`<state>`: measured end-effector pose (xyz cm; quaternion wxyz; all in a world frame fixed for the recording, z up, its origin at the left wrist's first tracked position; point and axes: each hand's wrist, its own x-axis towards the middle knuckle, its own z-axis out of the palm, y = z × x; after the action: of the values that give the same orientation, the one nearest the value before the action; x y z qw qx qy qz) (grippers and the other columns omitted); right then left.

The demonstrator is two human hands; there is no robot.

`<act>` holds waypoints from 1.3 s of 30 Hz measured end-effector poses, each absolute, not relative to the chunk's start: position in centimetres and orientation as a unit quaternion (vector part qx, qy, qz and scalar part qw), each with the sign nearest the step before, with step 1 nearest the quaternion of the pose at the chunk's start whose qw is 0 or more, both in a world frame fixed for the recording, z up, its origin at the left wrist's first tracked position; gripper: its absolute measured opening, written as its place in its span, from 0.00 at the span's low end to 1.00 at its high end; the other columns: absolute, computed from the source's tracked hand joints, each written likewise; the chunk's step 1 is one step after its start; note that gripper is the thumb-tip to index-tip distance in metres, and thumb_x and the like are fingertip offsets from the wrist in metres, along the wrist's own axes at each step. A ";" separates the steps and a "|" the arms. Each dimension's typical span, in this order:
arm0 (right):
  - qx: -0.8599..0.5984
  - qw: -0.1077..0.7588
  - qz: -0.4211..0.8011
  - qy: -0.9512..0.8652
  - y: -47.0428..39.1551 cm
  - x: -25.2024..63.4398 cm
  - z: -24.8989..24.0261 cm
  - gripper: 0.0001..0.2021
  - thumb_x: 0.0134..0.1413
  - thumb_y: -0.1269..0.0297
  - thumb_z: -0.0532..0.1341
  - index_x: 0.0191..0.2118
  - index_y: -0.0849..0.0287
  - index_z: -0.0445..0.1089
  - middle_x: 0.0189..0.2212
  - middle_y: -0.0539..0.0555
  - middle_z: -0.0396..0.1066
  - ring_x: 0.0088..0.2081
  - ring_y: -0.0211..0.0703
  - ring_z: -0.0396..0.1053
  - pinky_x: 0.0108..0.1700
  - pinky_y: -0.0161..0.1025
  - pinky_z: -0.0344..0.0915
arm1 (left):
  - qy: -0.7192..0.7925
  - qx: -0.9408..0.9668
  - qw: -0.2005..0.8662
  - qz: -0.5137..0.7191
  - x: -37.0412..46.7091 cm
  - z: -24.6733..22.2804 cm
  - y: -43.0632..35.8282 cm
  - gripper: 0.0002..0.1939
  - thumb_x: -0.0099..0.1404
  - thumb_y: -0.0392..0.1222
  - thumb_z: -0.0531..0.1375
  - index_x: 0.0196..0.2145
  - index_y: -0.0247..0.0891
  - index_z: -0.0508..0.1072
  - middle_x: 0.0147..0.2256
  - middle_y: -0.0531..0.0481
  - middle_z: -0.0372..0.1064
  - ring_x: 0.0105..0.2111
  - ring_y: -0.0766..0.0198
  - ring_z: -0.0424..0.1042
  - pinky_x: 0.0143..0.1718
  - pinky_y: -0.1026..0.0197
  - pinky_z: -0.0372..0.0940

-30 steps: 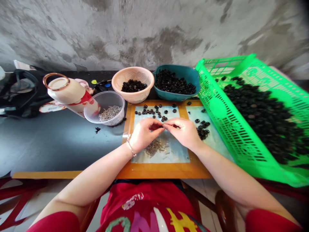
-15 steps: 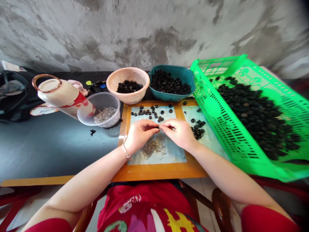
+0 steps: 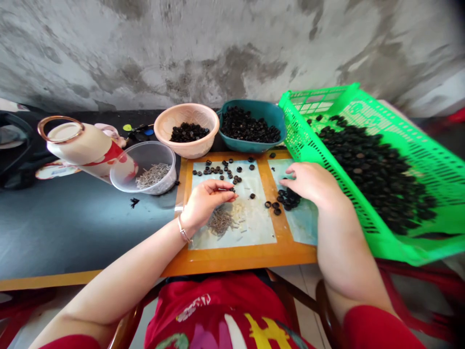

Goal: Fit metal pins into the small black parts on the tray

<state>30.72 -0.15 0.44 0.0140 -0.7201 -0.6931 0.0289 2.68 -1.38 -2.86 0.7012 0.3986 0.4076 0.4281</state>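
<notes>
My left hand (image 3: 207, 198) pinches a small black part (image 3: 232, 190) between thumb and fingertips, over the pale sheet (image 3: 254, 228). Just below it lies a heap of thin metal pins (image 3: 221, 221). My right hand (image 3: 308, 182) is at the right, its thumb and fingers apart, above a pile of black round pieces (image 3: 288, 198); nothing shows between its fingertips. Several loose black pieces (image 3: 220, 170) are scattered on the sheet beyond my left hand. A few more (image 3: 276, 208) rest on the orange strip between the two pale sheets.
A clear tub (image 3: 170, 180) of metal pins stands at the left beside a tilted white and red flask (image 3: 87, 145). Behind are a pink bowl (image 3: 187, 150) and a teal bowl (image 3: 250, 144) of black pieces. A green crate (image 3: 363, 220) of black pieces fills the right.
My right hand has parted from my left and moved right to the black pile, its fingers opening. Some black pieces now lie left of that pile. The view has shifted slightly.
</notes>
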 end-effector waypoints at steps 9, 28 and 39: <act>-0.644 0.160 0.152 -0.733 -0.9 27.7 1.1 0.09 0.53 0.66 0.64 0.41 0.58 0.75 0.36 0.53 0.78 0.35 0.45 0.75 0.38 0.40 0.69 | 0.427 0.478 0.631 0.437 2.4 -2.9 -1.6 0.13 0.50 0.38 0.72 0.34 0.35 0.78 0.32 0.49 0.78 0.33 0.65 0.77 0.40 0.62 0.72; -0.440 0.351 0.250 -0.787 -3.2 22.5 0.5 0.12 0.56 0.70 0.65 0.46 0.54 0.76 0.43 0.53 0.76 0.34 0.40 0.74 0.40 0.39 0.73 | 0.442 0.532 0.546 0.472 2.7 -1.8 -2.9 0.10 0.52 0.38 0.70 0.33 0.36 0.79 0.34 0.47 0.78 0.34 0.62 0.76 0.39 0.60 0.73; -0.365 0.397 0.140 -0.830 -3.4 22.3 0.0 0.09 0.57 0.71 0.66 0.43 0.55 0.72 0.38 0.53 0.76 0.40 0.45 0.73 0.44 0.45 0.71 | 0.436 0.563 0.517 0.475 2.5 -1.5 -3.2 0.08 0.53 0.38 0.70 0.33 0.37 0.79 0.34 0.47 0.77 0.34 0.61 0.76 0.38 0.60 0.72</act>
<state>22.28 -3.39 0.02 0.3972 -0.3655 -0.8301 0.1397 2.50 -3.21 -1.53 0.5174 0.5631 0.4356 0.4747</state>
